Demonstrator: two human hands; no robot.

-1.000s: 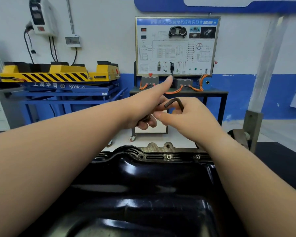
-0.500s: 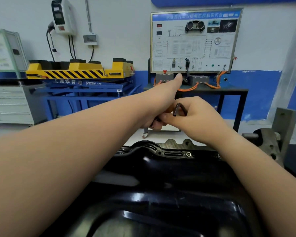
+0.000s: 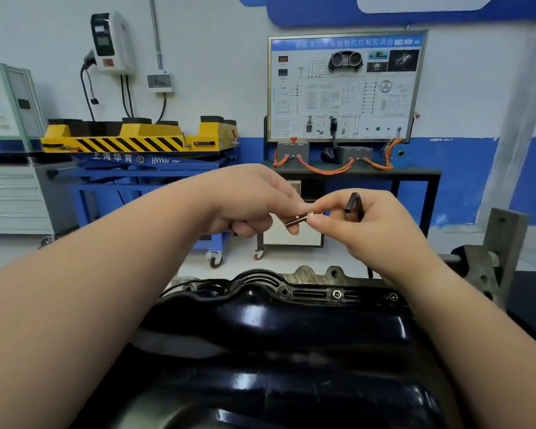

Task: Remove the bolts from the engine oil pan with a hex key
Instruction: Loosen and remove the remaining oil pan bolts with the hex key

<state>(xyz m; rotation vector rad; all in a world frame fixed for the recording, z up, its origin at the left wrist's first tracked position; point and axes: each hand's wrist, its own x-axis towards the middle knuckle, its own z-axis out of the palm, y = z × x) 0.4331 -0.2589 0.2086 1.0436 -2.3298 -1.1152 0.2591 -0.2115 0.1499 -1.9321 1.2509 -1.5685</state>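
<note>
The glossy black oil pan (image 3: 279,345) fills the lower middle of the head view, its far flange toward the wall. Two bolts sit in that flange, one (image 3: 337,294) near the middle and one (image 3: 393,296) further right. Above the flange both my hands meet. A removed bolt (image 3: 298,219) lies between them, pinched by fingertips of my left hand (image 3: 251,202) and my right hand (image 3: 375,224). The black hex key (image 3: 354,206) is also held in my right hand, its short end sticking up.
A grey steel engine-stand bracket (image 3: 495,255) rises at the right of the pan. Beyond the pan stand a wheeled black table (image 3: 353,173) with a wiring training board, a blue and yellow lift table (image 3: 143,150), and a grey drawer cabinet (image 3: 10,196) at left.
My hands have drawn slightly apart and a bolt now shows between their fingertips. My left forefinger, earlier stretched forward, has curled in. The view has shifted left and slightly down.
</note>
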